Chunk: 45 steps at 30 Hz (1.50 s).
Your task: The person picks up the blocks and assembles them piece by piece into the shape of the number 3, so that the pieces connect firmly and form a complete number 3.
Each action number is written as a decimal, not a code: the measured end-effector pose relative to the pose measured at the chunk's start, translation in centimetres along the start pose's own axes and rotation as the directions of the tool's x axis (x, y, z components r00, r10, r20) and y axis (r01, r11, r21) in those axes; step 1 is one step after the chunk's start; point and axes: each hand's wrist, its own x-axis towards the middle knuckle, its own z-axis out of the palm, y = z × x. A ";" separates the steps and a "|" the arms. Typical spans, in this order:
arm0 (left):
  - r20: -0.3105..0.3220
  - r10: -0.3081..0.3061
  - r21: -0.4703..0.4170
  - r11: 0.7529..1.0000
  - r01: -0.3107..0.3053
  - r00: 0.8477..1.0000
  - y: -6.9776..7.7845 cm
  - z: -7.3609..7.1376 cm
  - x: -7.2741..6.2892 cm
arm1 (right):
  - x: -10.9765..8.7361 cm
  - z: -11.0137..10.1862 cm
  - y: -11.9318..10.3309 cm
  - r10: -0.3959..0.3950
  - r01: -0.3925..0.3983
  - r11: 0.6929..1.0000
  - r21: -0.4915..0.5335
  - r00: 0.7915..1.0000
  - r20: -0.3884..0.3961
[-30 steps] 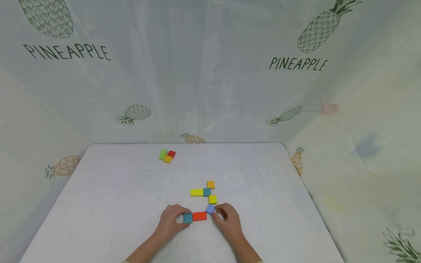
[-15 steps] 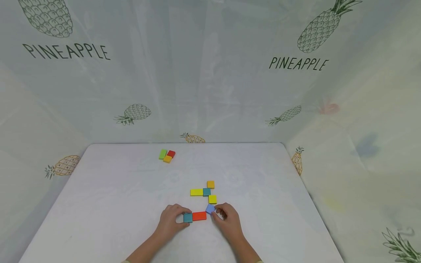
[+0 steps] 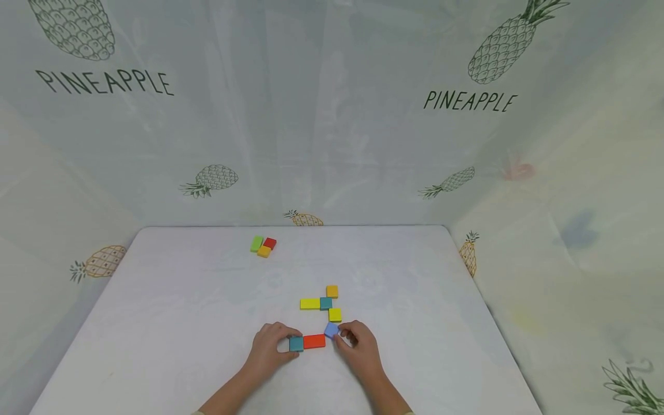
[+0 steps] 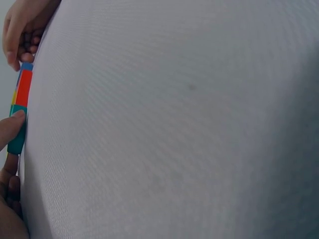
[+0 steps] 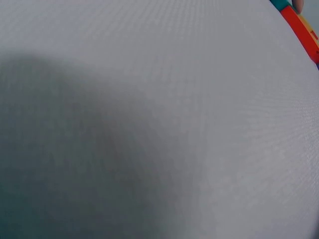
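Between thumb and forefinger, my left hand pinches a teal square block that lies on the table. A red rectangular block lies against its right side; in the left wrist view the red block also meets the teal one. My right hand holds a blue block by its right side, turned at an angle, at the red block's upper right corner. Just beyond the blue block lies a yellow square block. The right wrist view catches only the red block and part of the teal one.
Beyond the hands, a second teal block joins a long yellow block, with an orange block at its upper right. Near the table's back edge lie a green block, a dark red block and another orange block.
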 end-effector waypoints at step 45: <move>-0.186 -0.001 0.052 0.999 0.011 0.983 -6.4 -9.5 13.5 | 0.2 0.3 0.3 0.037 -0.037 0.999 -0.007 0.999 0.014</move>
